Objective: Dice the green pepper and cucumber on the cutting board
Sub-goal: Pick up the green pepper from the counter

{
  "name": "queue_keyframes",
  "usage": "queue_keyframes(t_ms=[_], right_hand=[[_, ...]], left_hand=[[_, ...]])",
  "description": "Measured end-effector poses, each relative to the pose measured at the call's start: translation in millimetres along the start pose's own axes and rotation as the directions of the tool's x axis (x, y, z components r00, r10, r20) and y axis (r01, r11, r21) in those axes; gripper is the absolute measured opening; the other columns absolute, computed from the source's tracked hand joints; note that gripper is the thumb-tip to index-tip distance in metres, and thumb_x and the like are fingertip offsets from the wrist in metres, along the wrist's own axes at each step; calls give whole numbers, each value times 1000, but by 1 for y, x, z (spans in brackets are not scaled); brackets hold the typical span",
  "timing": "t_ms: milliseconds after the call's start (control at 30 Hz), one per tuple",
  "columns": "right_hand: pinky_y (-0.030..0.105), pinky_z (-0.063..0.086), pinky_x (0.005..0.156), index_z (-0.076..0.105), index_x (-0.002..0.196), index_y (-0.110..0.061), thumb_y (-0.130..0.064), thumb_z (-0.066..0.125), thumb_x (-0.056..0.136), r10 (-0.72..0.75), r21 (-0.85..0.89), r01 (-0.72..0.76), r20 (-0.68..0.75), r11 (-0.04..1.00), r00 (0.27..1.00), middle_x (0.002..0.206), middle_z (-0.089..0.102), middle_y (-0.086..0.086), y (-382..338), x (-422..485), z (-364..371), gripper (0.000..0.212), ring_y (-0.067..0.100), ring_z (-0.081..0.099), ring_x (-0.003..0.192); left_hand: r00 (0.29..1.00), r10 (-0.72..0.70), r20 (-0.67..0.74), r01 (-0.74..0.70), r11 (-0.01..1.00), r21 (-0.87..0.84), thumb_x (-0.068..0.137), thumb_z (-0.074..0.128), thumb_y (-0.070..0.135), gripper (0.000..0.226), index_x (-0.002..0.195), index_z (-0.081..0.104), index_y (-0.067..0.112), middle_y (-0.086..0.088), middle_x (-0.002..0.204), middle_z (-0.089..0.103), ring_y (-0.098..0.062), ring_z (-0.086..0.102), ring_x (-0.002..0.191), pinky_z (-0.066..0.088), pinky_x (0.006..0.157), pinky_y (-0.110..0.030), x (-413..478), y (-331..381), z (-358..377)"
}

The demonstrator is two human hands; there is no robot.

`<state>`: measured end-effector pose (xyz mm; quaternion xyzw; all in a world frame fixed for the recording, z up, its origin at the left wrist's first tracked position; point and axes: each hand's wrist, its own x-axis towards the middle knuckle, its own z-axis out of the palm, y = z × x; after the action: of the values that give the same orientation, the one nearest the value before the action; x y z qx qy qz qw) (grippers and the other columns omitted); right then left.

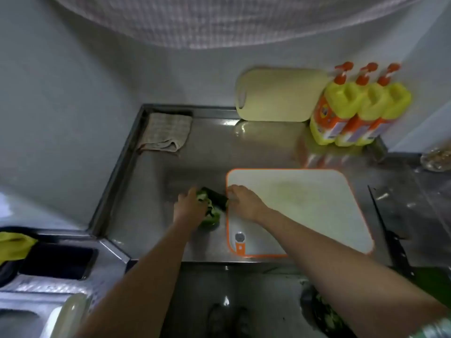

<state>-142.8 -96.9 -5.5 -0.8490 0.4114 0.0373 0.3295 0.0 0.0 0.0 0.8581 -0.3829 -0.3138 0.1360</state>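
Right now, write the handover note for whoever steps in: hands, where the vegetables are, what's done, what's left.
Left hand: lies over the green pepper; too blurred to tell whether it grips.
Right hand: fingers curled on the end of the cucumber, at the left edge of the cutting board.
Things: pepper and cucumber lie together on the steel counter just left of the board, neither on it. The knife lies on the counter right of the board, untouched.
Done: no dicing shows on the board.
Left: bring both vegetables onto the board, take the knife, dice both.
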Motion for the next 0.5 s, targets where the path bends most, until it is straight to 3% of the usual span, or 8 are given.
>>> queue_keyframes(t_ms=[133, 233, 400, 500], right_hand=[[40, 44, 87, 50, 130, -6, -23, 49, 92, 15, 7, -15, 23, 1000, 1000, 123, 53, 22, -3, 10, 29, 42, 39, 54, 110], [45, 46, 91, 45, 134, -6, -19, 52, 95, 43, -59, -46, -57, 997, 997, 126, 46, 20, -7, 18, 42, 42, 39, 49, 114], [38, 45, 91, 50, 127, -4, -19, 50, 98, 172, -154, -181, -65, 971, 983, 130, 44, 15, -17, 24, 49, 33, 32, 48, 119], [38, 46, 87, 52, 124, 0, -27, 55, 96, 169, -89, -172, -47, 981, 985, 127, 47, 19, -16, 22, 43, 39, 35, 52, 114]], left_hand=[[999, -33, -16, 31, 996, -84, 92, 59, 29, 67, 149, 23, 22, -18, 134, 51, -38, 53, 117, 44, 92, -40, 10, -16, 18], [998, -50, -38, 45, 991, -123, 89, 63, 30, 61, 139, 31, 18, -16, 127, 56, -37, 56, 111, 44, 84, -38, 14, -20, 24], [998, -69, -11, 67, 990, -127, 82, 71, 26, 63, 132, 35, 15, -16, 122, 56, -36, 57, 109, 46, 83, -38, 14, -19, 23], [995, -89, -50, 82, 989, -121, 83, 72, 30, 60, 129, 36, 13, -13, 120, 57, -33, 58, 107, 48, 83, -39, 10, -17, 19]])
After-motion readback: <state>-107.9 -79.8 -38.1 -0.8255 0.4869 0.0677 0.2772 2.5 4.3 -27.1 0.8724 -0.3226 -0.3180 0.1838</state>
